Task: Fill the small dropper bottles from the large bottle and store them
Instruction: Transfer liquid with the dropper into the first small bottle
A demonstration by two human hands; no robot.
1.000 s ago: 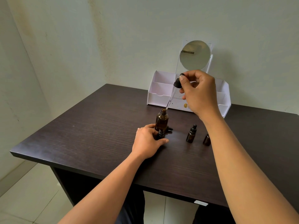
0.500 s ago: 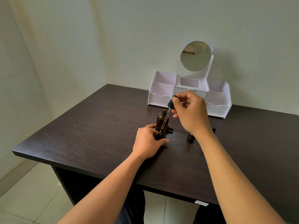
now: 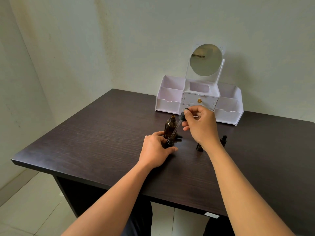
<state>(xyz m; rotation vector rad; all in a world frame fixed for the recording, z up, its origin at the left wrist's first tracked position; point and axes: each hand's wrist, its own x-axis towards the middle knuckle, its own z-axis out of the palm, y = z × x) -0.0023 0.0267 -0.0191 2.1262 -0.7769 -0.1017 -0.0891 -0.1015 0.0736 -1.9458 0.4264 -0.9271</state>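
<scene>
Standing uncapped: amber large bottle [image 3: 168, 127], upright.

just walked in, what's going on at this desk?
A person is mid-fill. The left hand holds a small dropper bottle upright on the table. The right hand pinches the dropper by its bulb, tip at that bottle's mouth. The large bottle stands open just behind. A capped small bottle and a half-hidden small bottle wait to the right.
</scene>
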